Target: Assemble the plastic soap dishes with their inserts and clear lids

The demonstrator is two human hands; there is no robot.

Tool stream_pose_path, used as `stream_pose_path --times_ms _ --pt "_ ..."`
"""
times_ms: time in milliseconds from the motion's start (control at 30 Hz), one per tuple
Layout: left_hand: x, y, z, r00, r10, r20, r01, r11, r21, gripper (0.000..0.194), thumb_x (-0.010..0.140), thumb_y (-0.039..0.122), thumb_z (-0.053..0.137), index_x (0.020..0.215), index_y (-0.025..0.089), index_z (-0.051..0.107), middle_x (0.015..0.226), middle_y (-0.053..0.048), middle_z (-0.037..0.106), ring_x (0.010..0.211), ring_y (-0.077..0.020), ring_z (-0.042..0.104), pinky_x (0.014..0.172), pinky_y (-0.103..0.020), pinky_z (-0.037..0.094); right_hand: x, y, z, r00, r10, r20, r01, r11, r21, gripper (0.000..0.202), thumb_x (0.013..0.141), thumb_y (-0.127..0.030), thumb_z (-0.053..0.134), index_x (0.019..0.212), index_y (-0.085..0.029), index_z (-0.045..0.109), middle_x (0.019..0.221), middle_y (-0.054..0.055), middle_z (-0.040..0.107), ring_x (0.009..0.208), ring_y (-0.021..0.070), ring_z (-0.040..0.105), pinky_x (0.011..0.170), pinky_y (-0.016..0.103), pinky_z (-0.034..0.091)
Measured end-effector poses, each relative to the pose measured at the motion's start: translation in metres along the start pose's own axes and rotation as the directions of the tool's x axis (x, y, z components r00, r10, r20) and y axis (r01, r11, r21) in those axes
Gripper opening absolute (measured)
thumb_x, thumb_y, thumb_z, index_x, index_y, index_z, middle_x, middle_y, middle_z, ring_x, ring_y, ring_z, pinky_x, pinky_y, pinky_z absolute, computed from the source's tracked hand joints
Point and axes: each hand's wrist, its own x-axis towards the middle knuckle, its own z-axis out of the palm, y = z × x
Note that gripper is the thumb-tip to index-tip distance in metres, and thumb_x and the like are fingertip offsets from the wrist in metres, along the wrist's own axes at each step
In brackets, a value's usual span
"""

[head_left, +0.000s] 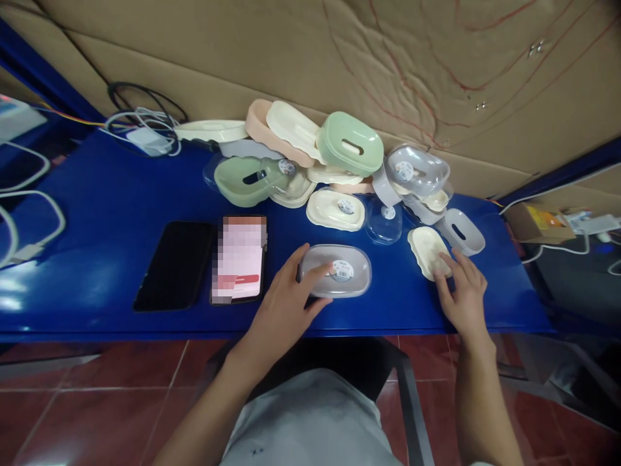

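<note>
My left hand (295, 291) rests on a grey soap box (356, 275) with a clear lid and a round label, near the table's front edge. Its fingers are spread round the box's left end, one lying on the lid. Further right, my right hand (463, 285) touches the lower right edge of a cream wavy tray (425, 249) with thumb and fingertips. Behind that hand a grey slotted dish (463, 232) lies on the blue table (111, 188).
Green, peach, cream and grey boxes, such as a green one (349, 142), are piled along the cardboard wall. A black phone (174, 265) and a lit phone (240, 259) lie at left. Cables (145, 129) are coiled at the back left.
</note>
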Motion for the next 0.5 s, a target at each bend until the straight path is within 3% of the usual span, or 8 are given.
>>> stream_pose_path --times_ms 133,267,367,400,500 --pt "-0.001 0.000 -0.013 0.998 0.043 -0.052 -0.043 0.999 -0.002 0.064 0.092 0.024 0.086 0.149 0.035 0.059 0.167 -0.011 0.045 0.153 -0.0349 0.053 0.123 -0.054 0.054 -0.011 -0.003 0.011 1.000 0.007 0.010 -0.007 0.999 0.053 0.046 0.112 -0.045 0.049 0.147 -0.022 0.066 0.155 0.017 0.063 0.145 0.0354 0.058 0.120 0.060 0.043" --pt "0.001 -0.012 -0.054 0.968 -0.005 -0.252 0.020 0.998 0.056 0.054 0.094 0.033 0.085 0.144 0.033 0.063 0.160 -0.006 0.054 0.150 -0.0318 0.057 0.124 -0.052 0.053 -0.007 -0.002 0.014 0.997 -0.081 0.013 0.079 0.990 0.119 0.048 0.110 -0.047 0.054 0.147 -0.020 0.065 0.144 0.017 0.071 0.141 0.0356 0.061 0.118 0.058 0.048" --pt "-0.004 -0.046 -0.099 0.881 -0.097 -0.462 0.217 0.953 0.212 0.058 0.098 0.046 0.079 0.148 0.025 0.058 0.157 -0.004 0.058 0.152 -0.0357 0.052 0.123 -0.062 0.048 -0.008 -0.001 0.010 0.991 -0.132 0.003 0.130 0.980 0.150 0.051 0.105 -0.051 0.064 0.146 -0.020 0.065 0.141 0.016 0.072 0.139 0.0362 0.062 0.118 0.058 0.050" --pt "-0.008 -0.061 -0.114 0.845 -0.110 -0.524 0.275 0.929 0.247 0.063 0.097 0.052 0.077 0.149 0.022 0.057 0.155 -0.005 0.059 0.150 -0.0371 0.053 0.115 -0.066 0.050 -0.009 -0.002 0.008 0.989 -0.147 0.006 0.144 0.975 0.170 0.051 0.105 -0.050 0.066 0.146 -0.021 0.066 0.140 0.015 0.073 0.139 0.0356 0.062 0.118 0.057 0.051" --pt "-0.022 -0.106 -0.146 0.779 -0.303 -0.549 0.477 0.855 0.204 0.072 0.102 0.064 0.065 0.155 0.020 0.046 0.161 -0.005 0.053 0.152 -0.0386 0.049 0.091 -0.063 0.048 -0.014 -0.010 0.002 0.984 -0.176 0.021 0.165 0.955 0.246 0.045 0.103 -0.046 0.069 0.142 -0.024 0.067 0.137 0.011 0.075 0.139 0.0336 0.063 0.117 0.056 0.053"
